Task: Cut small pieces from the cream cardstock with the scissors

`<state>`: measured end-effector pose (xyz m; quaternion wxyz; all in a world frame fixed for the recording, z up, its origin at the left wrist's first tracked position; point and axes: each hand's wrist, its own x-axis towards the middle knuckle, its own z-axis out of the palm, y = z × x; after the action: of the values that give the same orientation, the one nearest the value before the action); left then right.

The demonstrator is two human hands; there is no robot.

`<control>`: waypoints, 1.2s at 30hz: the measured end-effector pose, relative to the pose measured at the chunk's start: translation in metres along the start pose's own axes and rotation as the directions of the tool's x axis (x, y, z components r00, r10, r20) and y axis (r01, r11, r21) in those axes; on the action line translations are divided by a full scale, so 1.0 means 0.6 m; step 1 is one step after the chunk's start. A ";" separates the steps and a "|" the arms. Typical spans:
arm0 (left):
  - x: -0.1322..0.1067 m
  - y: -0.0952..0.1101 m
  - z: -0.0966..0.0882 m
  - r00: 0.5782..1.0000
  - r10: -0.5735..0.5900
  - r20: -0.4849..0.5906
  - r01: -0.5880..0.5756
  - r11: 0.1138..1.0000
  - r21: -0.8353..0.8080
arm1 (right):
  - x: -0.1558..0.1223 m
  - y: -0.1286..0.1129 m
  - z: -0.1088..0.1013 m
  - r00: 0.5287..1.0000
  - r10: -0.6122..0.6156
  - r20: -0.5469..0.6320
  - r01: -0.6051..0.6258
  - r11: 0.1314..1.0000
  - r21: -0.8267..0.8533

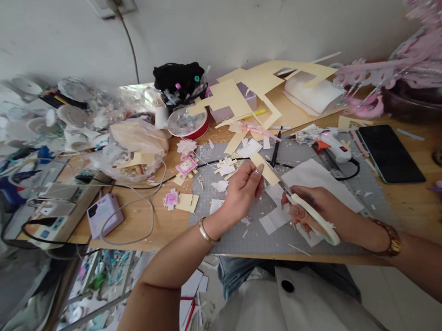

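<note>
Between the thumb and fingers of my left hand (243,188) is a strip of cream card (266,170). My right hand (320,212) is wrapped round white-handled scissors (312,216), whose blades meet the lower right end of the strip. Both hands are above the grey cutting mat (239,238). White paper (318,182) lies on the mat under and beyond my right hand. Small cut pieces of cream card and white paper (226,166) are scattered to the left of the strip.
A white glue gun (333,147) lies right of the mat's back part, near a dark phone (391,154). Large cream card sheets (268,79) are heaped at the wall. A power strip (67,208), lilac phone (104,215) and loose cables are at left. A red-rimmed bowl (195,133) stands behind.
</note>
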<state>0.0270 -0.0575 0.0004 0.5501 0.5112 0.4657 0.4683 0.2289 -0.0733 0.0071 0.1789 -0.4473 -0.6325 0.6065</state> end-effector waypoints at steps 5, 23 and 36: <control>-0.002 0.004 0.001 1.000 -0.016 0.018 0.015 0.999 0.048 | 0.001 -0.003 0.000 0.999 -0.053 0.000 0.053 0.997 -0.053; -0.007 -0.005 0.005 0.992 -0.060 0.108 0.057 0.998 0.032 | 0.003 0.002 0.001 0.998 -0.065 0.006 0.065 0.998 -0.002; -0.008 -0.005 0.008 0.983 -0.075 0.167 0.077 0.997 -0.005 | 0.003 -0.006 0.002 0.997 -0.080 -0.003 0.080 0.995 -0.053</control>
<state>0.0312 -0.0631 -0.0025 0.6076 0.5273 0.4344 0.4050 0.2257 -0.0720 0.0095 0.1927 -0.4278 -0.6654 0.5806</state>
